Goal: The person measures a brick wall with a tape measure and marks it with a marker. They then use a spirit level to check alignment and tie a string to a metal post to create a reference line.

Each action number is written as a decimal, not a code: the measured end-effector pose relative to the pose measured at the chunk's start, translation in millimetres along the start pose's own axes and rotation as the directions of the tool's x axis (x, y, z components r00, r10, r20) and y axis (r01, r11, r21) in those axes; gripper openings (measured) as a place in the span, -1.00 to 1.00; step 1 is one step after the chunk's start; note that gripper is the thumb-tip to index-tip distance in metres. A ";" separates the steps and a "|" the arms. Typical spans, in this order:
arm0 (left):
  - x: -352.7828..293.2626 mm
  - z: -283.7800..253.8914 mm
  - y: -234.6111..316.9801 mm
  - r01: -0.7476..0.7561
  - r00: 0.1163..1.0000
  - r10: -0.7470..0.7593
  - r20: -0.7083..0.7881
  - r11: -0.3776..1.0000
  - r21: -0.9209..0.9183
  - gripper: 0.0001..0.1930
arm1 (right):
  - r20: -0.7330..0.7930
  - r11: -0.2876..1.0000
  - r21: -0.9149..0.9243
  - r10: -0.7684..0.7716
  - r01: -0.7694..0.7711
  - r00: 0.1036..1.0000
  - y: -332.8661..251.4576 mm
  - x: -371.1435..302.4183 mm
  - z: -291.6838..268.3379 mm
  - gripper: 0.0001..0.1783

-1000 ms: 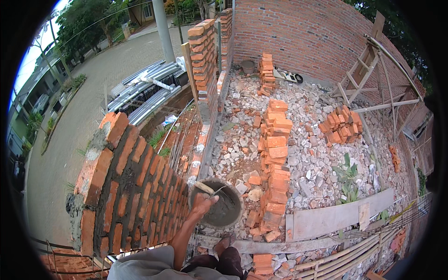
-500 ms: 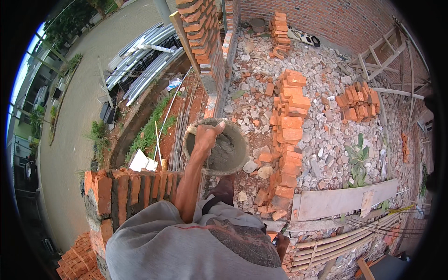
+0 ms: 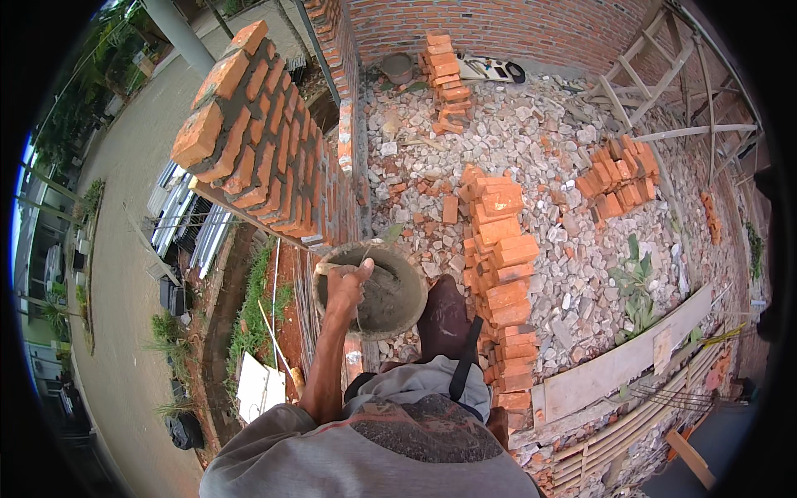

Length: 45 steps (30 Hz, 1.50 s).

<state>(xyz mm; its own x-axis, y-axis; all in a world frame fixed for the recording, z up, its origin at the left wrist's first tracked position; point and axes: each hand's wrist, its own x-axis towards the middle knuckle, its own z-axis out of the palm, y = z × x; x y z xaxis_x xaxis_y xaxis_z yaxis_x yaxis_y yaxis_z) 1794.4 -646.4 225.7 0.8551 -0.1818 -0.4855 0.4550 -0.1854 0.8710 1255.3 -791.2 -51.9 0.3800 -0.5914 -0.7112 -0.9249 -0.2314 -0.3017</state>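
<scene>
My left hand (image 3: 347, 284) is closed on the upper side of a round mortar bucket (image 3: 418, 319), its thumb pointing right. Wet grey mortar (image 3: 383, 290) lies inside. The bucket hangs in front of my legs, beside the base of a brick wall section (image 3: 274, 153) with mortared joints. Only a small brown patch of my right arm or hand (image 3: 498, 422) shows at the right edge of my grey shirt; its fingers are hidden. Right of the bucket runs a long stack of orange bricks (image 3: 508, 249).
Broken rubble (image 3: 573, 274) covers the ground. Smaller brick piles (image 3: 618, 176) stand farther off, with another bucket (image 3: 397, 68) near the back wall. A long board (image 3: 618, 365) and bamboo poles (image 3: 639, 423) lie right. A wooden frame (image 3: 656, 75) leans at far right.
My view has shifted, and the wall section now shows its stepped top at left. The bucket, still in my left hand, sits slightly lower and left in view. One leg shows farther forward.
</scene>
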 end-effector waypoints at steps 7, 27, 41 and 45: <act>160.5 27.5 86.7 -0.045 0.998 0.048 0.036 0.996 -0.080 -0.65 | -0.168 0.992 0.045 0.128 -0.122 0.978 -161.6 125.3 -108.6 -0.33; 615.2 161.1 298.4 0.019 0.973 -0.042 -0.227 0.995 -0.100 -0.62 | -0.458 0.952 0.305 0.168 -0.024 0.873 -508.8 494.4 -424.0 -0.33; 870.2 228.3 262.9 0.012 0.982 -0.028 -0.189 0.996 -0.084 -0.78 | -0.145 0.864 0.299 0.460 -0.404 0.876 -654.8 707.1 -550.6 -0.29; 899.1 260.9 303.1 0.146 0.942 -0.237 -0.237 0.927 -0.346 -0.79 | -0.248 0.919 0.258 0.362 -0.299 0.898 -705.0 813.9 -609.0 -0.25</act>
<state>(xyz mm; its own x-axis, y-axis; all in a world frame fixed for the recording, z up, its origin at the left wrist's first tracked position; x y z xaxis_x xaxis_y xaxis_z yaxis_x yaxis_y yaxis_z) 2636.3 -1118.0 33.3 0.7565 0.1019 -0.6460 0.6328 0.1355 0.7624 2208.2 -1579.8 -31.4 0.0028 -0.8069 -0.5907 -0.9598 0.1636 -0.2280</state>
